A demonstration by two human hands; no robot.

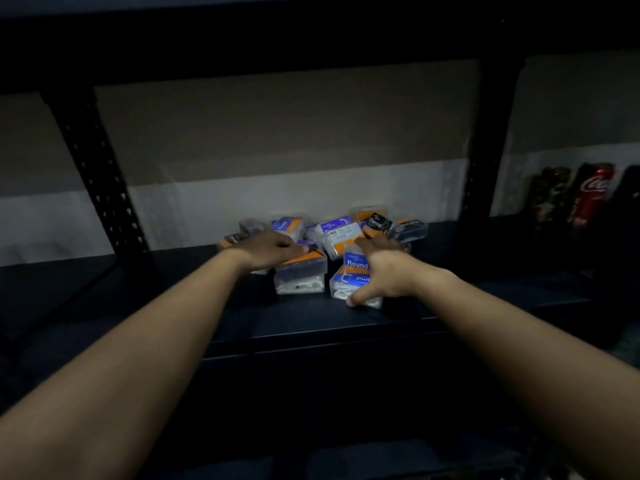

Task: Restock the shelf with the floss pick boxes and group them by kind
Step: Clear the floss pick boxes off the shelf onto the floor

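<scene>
Toward the middle of the dark shelf [207, 306], between its front edge and the back, the floss pick boxes [332, 244] are lying in a loose heap. Your left hand [273, 249] is resting palm-down, fingers flat, on an orange-topped box [300, 268] (arm fully outstretched). Your right hand [384, 275] is gripping the blue "Round" boxes [351, 275], thumb hooked beneath.

Floss pick boxes [322, 244] heaped mid-shelf [207, 306]; cans [588, 195] stand far right.
</scene>
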